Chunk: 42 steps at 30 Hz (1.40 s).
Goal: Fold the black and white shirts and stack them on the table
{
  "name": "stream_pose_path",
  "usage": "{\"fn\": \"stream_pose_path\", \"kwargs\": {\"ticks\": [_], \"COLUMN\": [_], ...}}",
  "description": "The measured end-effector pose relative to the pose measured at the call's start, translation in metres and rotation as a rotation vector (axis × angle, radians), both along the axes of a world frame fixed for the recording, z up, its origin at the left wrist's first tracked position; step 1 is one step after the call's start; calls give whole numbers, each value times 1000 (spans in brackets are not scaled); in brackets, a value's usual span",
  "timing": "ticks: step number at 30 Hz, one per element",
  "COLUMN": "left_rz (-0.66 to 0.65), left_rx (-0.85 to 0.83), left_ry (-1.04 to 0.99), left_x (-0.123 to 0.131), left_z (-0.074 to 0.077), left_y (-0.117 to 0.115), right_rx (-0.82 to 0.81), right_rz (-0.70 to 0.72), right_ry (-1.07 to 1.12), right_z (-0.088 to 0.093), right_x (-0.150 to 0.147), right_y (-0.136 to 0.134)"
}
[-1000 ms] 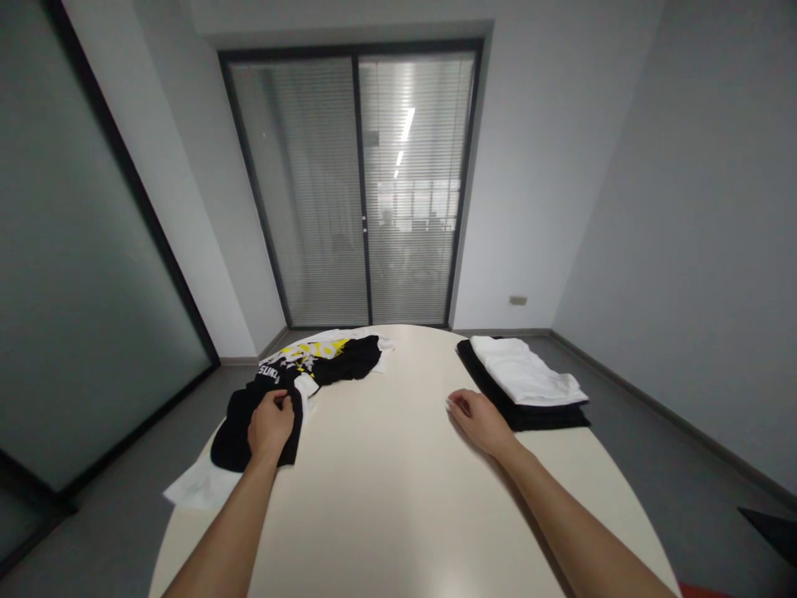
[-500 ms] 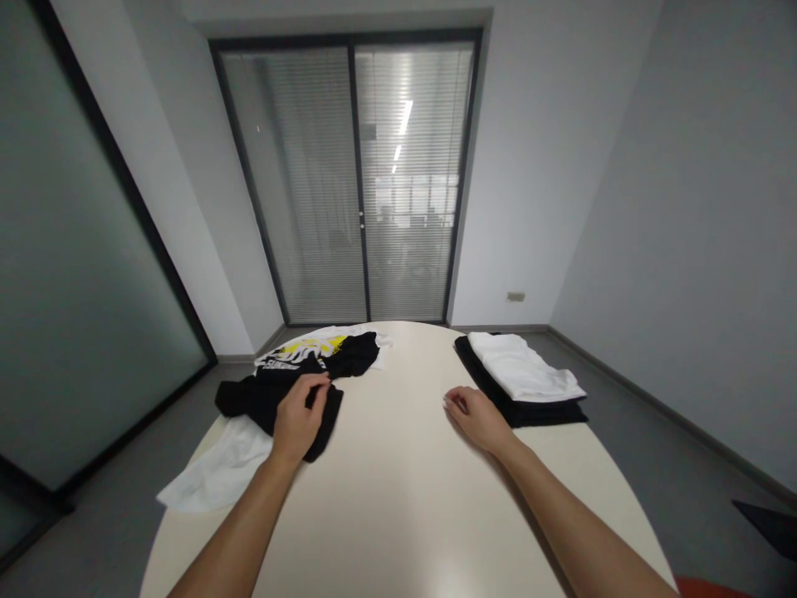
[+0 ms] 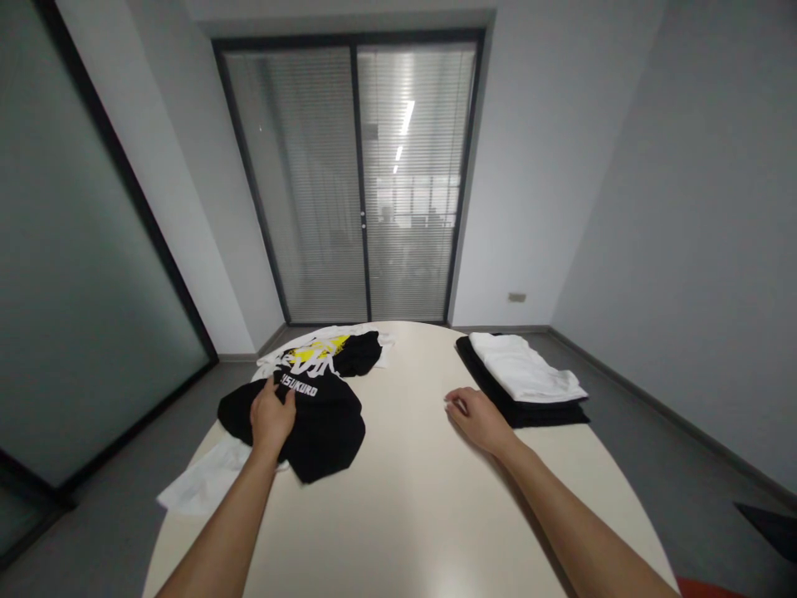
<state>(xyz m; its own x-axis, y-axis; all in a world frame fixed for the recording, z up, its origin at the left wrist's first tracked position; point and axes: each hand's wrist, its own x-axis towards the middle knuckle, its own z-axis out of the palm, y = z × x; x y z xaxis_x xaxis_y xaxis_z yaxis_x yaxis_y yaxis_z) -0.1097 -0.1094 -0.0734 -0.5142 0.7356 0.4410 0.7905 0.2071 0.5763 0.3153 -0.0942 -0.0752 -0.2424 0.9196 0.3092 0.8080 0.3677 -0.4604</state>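
Black T-shirt (image 3: 327, 423) with white lettering and a yellow-and-white print lies loosely spread at the left of the table. My left hand (image 3: 272, 419) rests on its near left part, thumb apart from the fingers, with the fingertips against the cloth. White fabric (image 3: 208, 477) sticks out from beneath the black shirt, under my left forearm. My right hand (image 3: 476, 415) lies on the tabletop, loosely curled with thumb and fingertips together and nothing in it. Just beyond it sits a stack of folded clothes, a white piece (image 3: 526, 365) over black ones (image 3: 541, 414).
The pale round-edged table (image 3: 398, 515) curves away on both sides. More white cloth (image 3: 387, 342) shows at its far left edge. A glazed door with blinds (image 3: 411, 249) stands behind, and something red (image 3: 706, 588) shows at the bottom right.
My left hand has moved left and its thumb and fingers have parted. The black T-shirt has opened out toward the right and near side, showing more lettering. My right hand stays put.
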Motion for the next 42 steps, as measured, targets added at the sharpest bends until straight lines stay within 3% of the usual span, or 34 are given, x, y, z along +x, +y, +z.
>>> {"fn": "stream_pose_path", "kwargs": {"ticks": [4, 7, 9, 10, 13, 15, 17, 21, 23, 25, 27, 31, 35, 39, 42], "left_rz": [-69, -200, -486, -659, -1158, -1313, -1237, -755, -697, -759, -890, -1278, -1462, -1438, -1193], "left_rx": [153, 289, 403, 374, 91, -25, -11, 14, -76, -134, -126, -99, -127, -125, -63], "left_ry": [-47, -25, 14, 49, 171, 234, 302, 299, 256, 230, 236, 263, 161, 128, 131], "left_x": [6, 32, 59, 74, 117, 136, 142, 133, 128, 127, 130, 145, 161, 164, 155], "left_z": [10, 23, 31, 34, 43, 46, 45, 26, 13, 8, 11, 35, 51, 54, 47], "left_y": [2, -7, -21, -31, -63, -77, -81, -67, -58, -55, -59, -80, -103, -105, -91], "right_rx": [16, 12, 14, 15, 8, 0, -4, -14, -25, -42, -55, -78, -64, -63, -120], "right_rz": [-2, -8, -7, -4, 1, -2, -2, 50, 106, 176, 233, 301, 335, 280, 145], "right_ry": [-5, -18, -17, -15, 0, 11, 21, 64, 103, 140, 179, 254, 239, 149, 135], "right_z": [1, 0, 0, 0, 1, 3, 6, 15, 18, 21, 21, 21, 22, 22, 21], "right_x": [-1, -1, -1, -1, -1, -1, -3, -15, -25, -33, -40, -45, -47, -50, -47], "right_y": [-2, -2, -2, -2, -1, -2, -4, -14, -21, -26, -30, -34, -35, -34, -29]}}
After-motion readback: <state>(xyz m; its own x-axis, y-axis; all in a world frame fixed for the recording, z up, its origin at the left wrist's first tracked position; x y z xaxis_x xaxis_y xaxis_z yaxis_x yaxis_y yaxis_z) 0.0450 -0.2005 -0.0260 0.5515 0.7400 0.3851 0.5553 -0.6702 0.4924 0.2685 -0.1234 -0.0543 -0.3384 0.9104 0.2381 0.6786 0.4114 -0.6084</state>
